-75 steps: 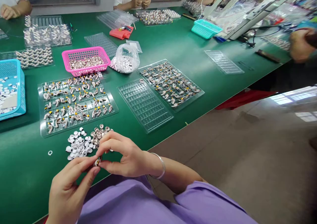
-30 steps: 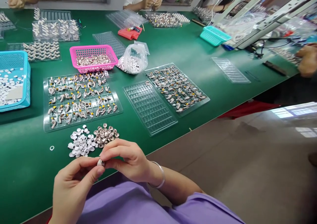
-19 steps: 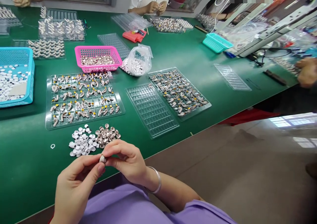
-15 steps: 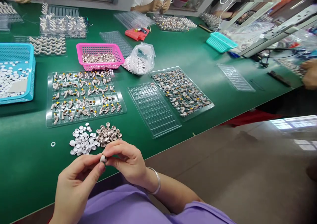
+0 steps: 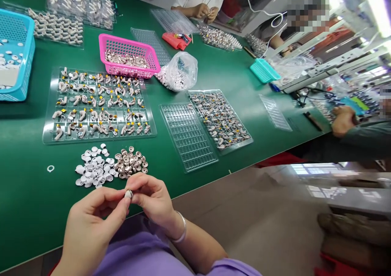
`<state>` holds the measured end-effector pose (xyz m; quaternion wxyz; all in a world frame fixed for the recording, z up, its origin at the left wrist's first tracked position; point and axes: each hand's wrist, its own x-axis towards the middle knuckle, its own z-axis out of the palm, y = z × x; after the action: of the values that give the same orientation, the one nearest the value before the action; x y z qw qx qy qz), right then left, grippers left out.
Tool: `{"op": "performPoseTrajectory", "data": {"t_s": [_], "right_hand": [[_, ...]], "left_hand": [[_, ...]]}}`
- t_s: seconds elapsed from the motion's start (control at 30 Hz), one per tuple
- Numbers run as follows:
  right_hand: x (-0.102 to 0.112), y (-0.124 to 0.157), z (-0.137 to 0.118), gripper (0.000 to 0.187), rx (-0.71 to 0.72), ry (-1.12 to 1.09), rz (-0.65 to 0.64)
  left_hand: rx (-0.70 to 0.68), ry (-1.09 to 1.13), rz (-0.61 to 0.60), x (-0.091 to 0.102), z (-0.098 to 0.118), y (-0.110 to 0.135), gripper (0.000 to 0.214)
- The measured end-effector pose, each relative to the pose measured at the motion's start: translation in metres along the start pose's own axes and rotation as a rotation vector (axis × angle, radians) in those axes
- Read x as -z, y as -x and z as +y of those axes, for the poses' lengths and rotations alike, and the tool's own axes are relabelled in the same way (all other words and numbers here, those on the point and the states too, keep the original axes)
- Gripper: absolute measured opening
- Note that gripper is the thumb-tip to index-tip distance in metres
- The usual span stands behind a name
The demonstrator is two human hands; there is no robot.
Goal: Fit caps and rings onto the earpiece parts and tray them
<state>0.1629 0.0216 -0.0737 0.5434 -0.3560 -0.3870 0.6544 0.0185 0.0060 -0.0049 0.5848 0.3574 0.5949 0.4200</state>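
Observation:
Between the fingertips of both hands is a small round cap [image 5: 128, 194], whitish with a darker rim. My left hand [image 5: 94, 217] pinches it from the left, thumb below and index finger above. From the other side my right hand [image 5: 152, 196], with a bracelet on its wrist, pinches the same piece. The fingers partly cover it. Just beyond the hands lie a pile of white round discs [image 5: 94, 166] and, touching it, a pile of metallic dome caps [image 5: 131, 162]. A single white ring [image 5: 50, 168] lies apart on the left.
A clear tray of curved parts [image 5: 100, 105] lies past the piles. To its right are a bare clear tray [image 5: 189, 137] and another filled tray [image 5: 220, 119]. A pink basket [image 5: 131, 70], a plastic bag [image 5: 185, 70] and a blue basket [image 5: 23, 80] stand farther back. Co-workers' hands [image 5: 206, 11] show across the table.
The camera view has swung to the right, bringing more of the right-hand side into sight. Both hands keep pinching the small cap, which appears slightly turned.

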Motion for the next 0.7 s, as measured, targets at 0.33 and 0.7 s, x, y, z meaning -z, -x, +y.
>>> {"op": "performPoseTrajectory", "data": {"t_s": [0.33, 0.7], "right_hand": [[0.006, 0.000, 0.003, 0.033, -0.167, -0.140, 0.086], [0.007, 0.003, 0.005, 0.039, -0.249, -0.167, 0.113]], "left_hand": [[0.013, 0.068, -0.085, -0.006, -0.016, -0.010, 0.021], [-0.004, 0.105, -0.078, -0.010, -0.008, -0.013, 0.012]]}}
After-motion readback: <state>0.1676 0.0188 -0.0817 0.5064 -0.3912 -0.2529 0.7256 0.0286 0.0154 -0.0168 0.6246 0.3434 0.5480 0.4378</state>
